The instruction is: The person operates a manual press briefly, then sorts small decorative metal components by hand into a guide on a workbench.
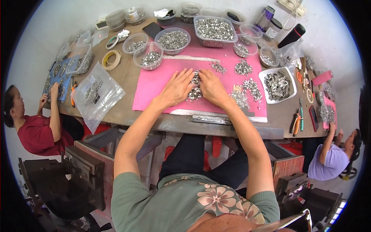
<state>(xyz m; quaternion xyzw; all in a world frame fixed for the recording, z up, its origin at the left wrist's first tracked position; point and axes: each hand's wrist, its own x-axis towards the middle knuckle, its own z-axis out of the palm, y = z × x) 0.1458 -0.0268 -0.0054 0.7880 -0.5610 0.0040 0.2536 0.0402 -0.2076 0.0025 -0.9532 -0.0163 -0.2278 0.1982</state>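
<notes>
small metal parts (195,91) lie heaped on the pink mat (154,87) at the table's middle, penned between the left hand (177,89) and right hand (211,88), both flat with fingers released and spread, seemingly to keep the pile from scattering, with clear bowls (172,40) of more parts far behind.

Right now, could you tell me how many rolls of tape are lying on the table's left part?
2: a large yellowish roll of tape near the plastic bag, and a smaller whitish roll of tape just behind it. Others may be hidden among the containers.
</notes>
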